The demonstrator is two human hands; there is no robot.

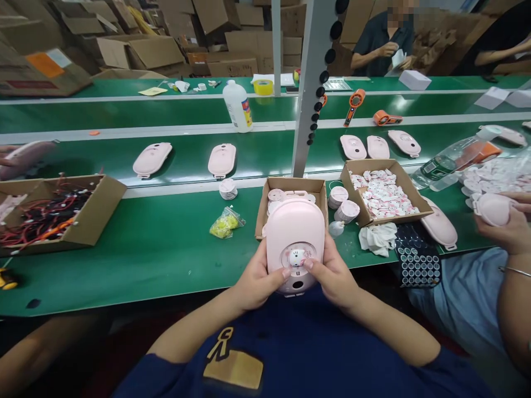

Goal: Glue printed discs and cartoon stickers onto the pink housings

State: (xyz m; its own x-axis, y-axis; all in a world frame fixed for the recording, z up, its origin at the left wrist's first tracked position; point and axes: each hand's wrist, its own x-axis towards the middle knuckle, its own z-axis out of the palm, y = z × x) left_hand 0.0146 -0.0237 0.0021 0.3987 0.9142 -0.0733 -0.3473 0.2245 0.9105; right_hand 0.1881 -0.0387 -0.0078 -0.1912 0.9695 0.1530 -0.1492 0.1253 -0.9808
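Between my two hands is a pink oval plastic lid [295, 224], held up over the table's front edge. Set in its round recess is a small white cat-face piece [296, 257] with pink trim. My left hand [261, 273] grips the lid's left side, its thumb beside the cat face. From the right side my right hand [334, 272] holds the same lid, and its thumb touches the cat face. The other fingers of both hands are hidden behind the lid. A cardboard box [265, 190] with round pink pieces stands just behind it, partly covered.
To the right are rolls of round labels [347, 211], a box of cat-face pieces [390, 192] and a co-worker's hand [504, 224]. A wire-filled box [99, 213] stands left. A metal post [309, 83] rises ahead, near a white bottle [237, 108]. More lids [222, 160] lie on the conveyor.
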